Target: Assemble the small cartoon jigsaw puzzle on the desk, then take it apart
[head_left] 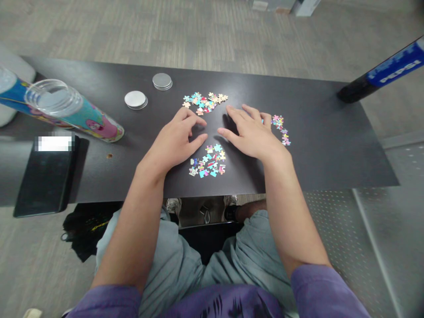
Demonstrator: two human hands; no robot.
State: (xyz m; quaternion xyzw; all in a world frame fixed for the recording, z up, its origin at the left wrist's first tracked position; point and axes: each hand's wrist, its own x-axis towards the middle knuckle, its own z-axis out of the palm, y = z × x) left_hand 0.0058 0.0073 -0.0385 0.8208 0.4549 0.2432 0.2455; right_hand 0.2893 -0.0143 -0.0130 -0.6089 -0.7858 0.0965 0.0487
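Small colourful jigsaw pieces lie on the dark table in separate groups. The far pile (204, 103) is beyond my left hand (175, 139), whose fingers are curved and apart with nothing held. Nearer the front edge, between my forearms, lies another group of pieces (209, 162). My right hand (253, 132) rests over the table with its fingers spread, holding nothing. Just past its fingers, to the right, a curved strip of joined pieces (281, 129) shows; part of it is hidden under the hand.
On the dark table (334, 150), two stacks of round discs (135, 99) (162, 81) sit at the back left. Clear and colourful tubes (99, 123) stand at the left, near a black phone-like device (46, 176). A Pepsi bottle (394, 66) stands at the far right.
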